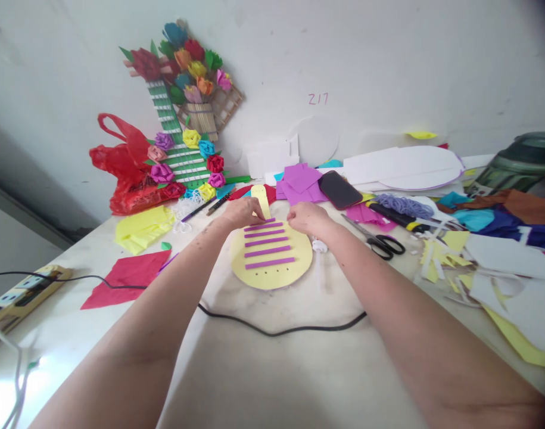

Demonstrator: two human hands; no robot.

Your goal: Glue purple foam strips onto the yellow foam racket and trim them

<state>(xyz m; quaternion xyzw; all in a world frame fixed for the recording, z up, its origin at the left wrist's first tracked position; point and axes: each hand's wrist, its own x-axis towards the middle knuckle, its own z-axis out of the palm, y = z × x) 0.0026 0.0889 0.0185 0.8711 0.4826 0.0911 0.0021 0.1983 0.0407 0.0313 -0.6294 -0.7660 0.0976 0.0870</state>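
Note:
A round yellow card (272, 281) with a narrow yellow neck (260, 199) lies flat on the table. Several purple paper strips (270, 263) run across it in rows, and a line of small dark dots sits below them. My left hand (244, 212) is at the card's upper left, its curled fingertips on the topmost purple strip (268, 222). At the upper right rim is my right hand (308, 219), thumb and finger pinched together; whatever may be between them is hidden. A white glue stick or tube (319, 246) lies just right of the card.
Scissors (379, 241), a phone (340, 189) and purple paper (299, 183) lie to the right and behind. Paper scraps (513, 256) cover the right side. A green flower-decorated guitar (183, 158) leans on the wall. A black cable (281, 331) crosses in front; a power strip (28, 292) sits left.

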